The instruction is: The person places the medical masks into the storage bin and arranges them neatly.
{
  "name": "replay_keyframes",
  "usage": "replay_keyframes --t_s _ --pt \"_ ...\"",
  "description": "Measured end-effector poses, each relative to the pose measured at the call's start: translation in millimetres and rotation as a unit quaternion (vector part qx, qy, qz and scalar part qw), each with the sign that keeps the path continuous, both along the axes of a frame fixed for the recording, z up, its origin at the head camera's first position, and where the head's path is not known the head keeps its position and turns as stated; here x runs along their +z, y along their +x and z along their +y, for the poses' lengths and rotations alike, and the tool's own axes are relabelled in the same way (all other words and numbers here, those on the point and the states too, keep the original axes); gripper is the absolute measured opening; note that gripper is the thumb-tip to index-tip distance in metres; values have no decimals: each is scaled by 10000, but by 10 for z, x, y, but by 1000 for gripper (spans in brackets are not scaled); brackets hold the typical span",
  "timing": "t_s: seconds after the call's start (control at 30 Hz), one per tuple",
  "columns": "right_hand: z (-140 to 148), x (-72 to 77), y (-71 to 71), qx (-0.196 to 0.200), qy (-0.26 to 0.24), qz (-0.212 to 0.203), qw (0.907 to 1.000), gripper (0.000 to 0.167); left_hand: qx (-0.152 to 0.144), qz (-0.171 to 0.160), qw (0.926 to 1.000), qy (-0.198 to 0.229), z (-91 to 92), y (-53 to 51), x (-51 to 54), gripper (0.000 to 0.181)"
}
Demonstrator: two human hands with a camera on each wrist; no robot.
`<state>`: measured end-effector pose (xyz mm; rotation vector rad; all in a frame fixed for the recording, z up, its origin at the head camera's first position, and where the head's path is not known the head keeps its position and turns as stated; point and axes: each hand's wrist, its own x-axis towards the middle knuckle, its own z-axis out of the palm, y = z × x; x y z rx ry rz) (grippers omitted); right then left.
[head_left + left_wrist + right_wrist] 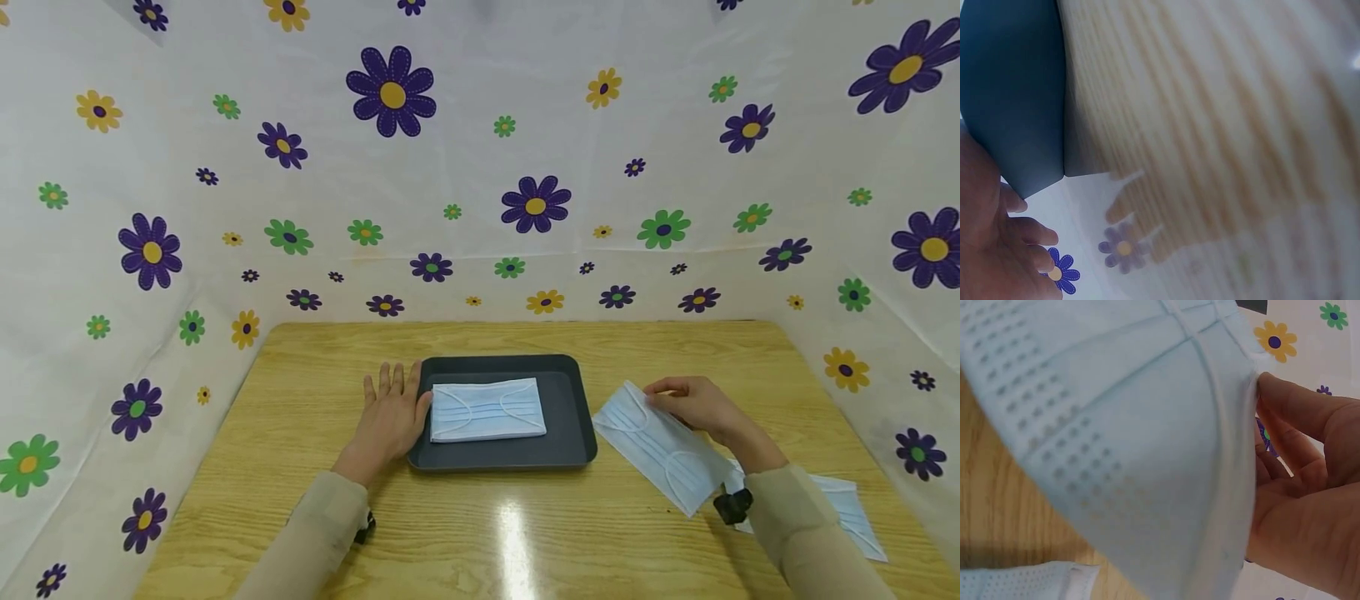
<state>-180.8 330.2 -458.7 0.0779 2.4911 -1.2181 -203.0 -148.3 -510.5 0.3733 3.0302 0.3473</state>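
A light blue face mask [663, 446] hangs tilted from my right hand [697, 406], which pinches its upper edge between thumb and fingers. In the right wrist view the mask [1141, 425] fills much of the picture, its ear loops showing. My left hand [392, 419] has its fingers spread, with the thumb at the left rim of a dark grey tray [566, 417]. Inside that tray, toward its left side, lies a neat stack of face masks [487, 410]. The left wrist view shows the tray's side [1016, 81] close to the hand.
Another face mask [847, 508] lies on the wooden table [450, 533] at the right, partly hidden by my right forearm. A white flowered cloth [465, 167] stands behind the table and along both sides.
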Motion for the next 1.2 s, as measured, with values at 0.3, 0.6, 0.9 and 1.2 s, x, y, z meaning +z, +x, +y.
replay_keyframes --t_s 0.3,0.6,0.9,1.2 --pt "15 57 -35 80 204 -3 9998 40 -1 -41 10000 -5 -3 -2 6 68" --pt "17 124 -58 164 529 292 9980 39 -15 4 10000 2 -5 -6 -7 67" --pt "25 297 -94 247 500 314 9980 45 -31 0 10000 8 -9 -14 -10 67" --pt "-39 432 -160 420 507 393 9971 46 -10 -8 10000 -2 -6 -20 -21 67"
